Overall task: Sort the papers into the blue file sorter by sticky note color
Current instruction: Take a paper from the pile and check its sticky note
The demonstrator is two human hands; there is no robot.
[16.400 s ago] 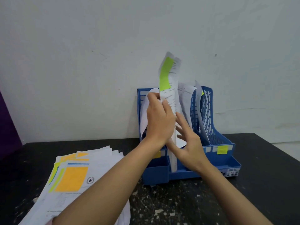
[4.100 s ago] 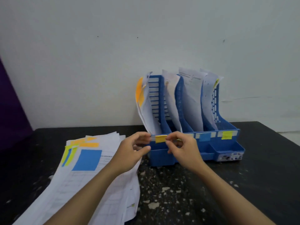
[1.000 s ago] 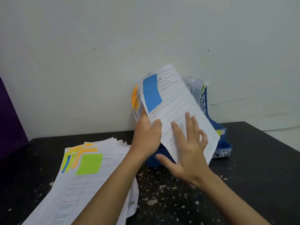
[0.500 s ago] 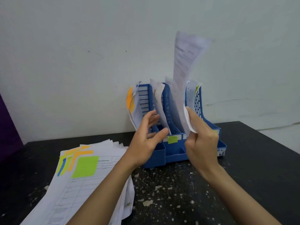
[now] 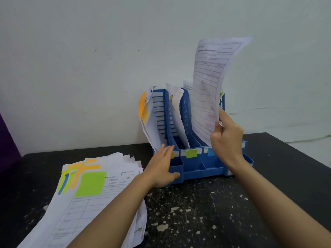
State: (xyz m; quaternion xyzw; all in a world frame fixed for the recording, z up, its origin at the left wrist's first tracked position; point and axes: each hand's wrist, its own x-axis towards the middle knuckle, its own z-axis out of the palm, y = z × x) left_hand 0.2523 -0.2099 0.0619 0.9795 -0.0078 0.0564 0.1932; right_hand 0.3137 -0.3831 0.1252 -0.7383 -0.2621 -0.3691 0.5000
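Note:
The blue file sorter (image 5: pixel 197 169) stands against the wall with papers in its slots and orange, green and blue tabs along its front. My right hand (image 5: pixel 226 138) grips the lower edge of a printed sheet (image 5: pixel 209 90), held upright over the sorter's third slot; its sticky note faces away. My left hand (image 5: pixel 162 167) rests flat against the sorter's front left corner, fingers apart, holding nothing. A fanned paper stack (image 5: pixel 93 203) lies at the left, topped by a sheet with a green sticky note (image 5: pixel 90 183).
The black speckled table (image 5: pixel 206 212) runs to a right edge near the wall. A purple object (image 5: pixel 7 140) stands at the far left. Orange-noted papers (image 5: pixel 145 111) lean out of the sorter's leftmost slot.
The sheet, held by both hands a second ago, is now in my right hand alone, over the sorter. My left hand dropped from beside the slots to the sorter's front corner.

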